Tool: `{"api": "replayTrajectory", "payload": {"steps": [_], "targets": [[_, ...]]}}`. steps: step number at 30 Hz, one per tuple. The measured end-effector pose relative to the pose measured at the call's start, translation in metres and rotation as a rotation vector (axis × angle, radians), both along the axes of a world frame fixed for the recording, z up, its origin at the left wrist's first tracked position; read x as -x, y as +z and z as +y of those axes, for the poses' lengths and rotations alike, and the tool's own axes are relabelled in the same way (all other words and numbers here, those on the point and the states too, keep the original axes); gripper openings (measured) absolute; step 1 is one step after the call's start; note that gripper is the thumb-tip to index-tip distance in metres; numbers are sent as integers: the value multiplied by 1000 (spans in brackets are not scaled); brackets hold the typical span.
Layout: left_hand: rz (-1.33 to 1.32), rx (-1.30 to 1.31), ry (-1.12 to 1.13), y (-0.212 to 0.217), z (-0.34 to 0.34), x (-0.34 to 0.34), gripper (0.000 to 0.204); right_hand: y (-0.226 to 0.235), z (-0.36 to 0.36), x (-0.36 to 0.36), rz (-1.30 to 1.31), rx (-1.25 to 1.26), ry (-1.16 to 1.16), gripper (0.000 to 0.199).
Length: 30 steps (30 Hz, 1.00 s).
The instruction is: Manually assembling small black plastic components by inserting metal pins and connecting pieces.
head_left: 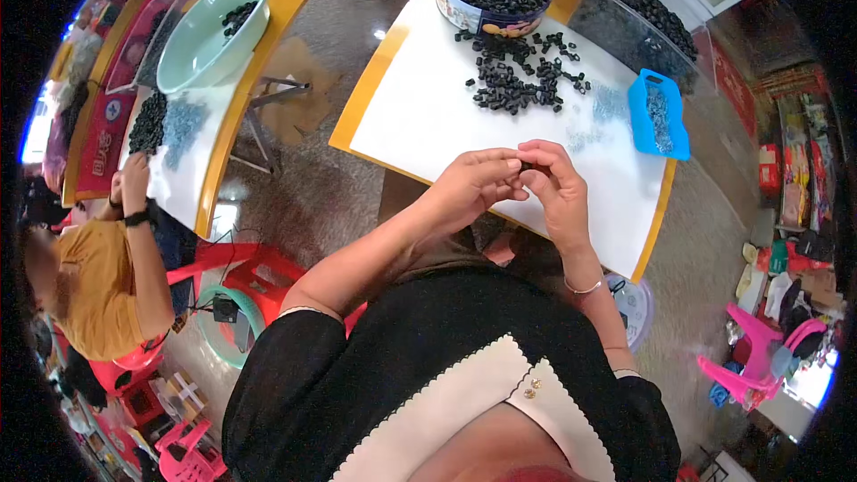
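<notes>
Over the near edge of the white-topped table (402, 116), my two hands meet with their fingertips together. A small black piece (527, 168) shows between them, mostly hidden by the fingers. My right hand (560, 192) pinches it between thumb and fingers. My left hand (473, 183) has its fingers bent and pressed against the same piece. Beyond my hands lies a loose heap of small black plastic parts (513, 80). To its right a thin scatter of small clear bluish pieces (609, 104) is spread on the white top.
A round tin (482, 22) full of black parts stands at the far edge. At right are a blue basket (638, 116) of clear pieces and a transparent bin (625, 22) of black parts. Left, another person (103, 277) works at a second table with a green basin (192, 54).
</notes>
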<state>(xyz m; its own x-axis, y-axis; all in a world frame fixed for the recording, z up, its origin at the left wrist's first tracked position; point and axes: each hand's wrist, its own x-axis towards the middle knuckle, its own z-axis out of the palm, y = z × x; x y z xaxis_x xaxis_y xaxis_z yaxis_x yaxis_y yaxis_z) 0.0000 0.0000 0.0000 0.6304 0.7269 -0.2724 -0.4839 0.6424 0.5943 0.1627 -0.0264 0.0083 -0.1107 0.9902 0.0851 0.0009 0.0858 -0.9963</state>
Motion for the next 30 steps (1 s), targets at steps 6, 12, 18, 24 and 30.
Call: {"api": "replayTrajectory", "payload": {"steps": [6,12,18,24,30], "targets": [[66,-210,-192,-5,29,9,30,5,17,3,-44,-26,-6,15],[156,-448,-341,3,37,7,36,13,8,2,49,32,-19,13],[155,-510,-284,7,17,-4,34,10,-11,-1,171,-2,-34,16],[419,-595,-219,18,-19,-17,25,25,-28,3,229,-40,-30,51],[246,-569,-169,24,-64,-32,38,38,-62,19,240,-112,-188,47]]}}
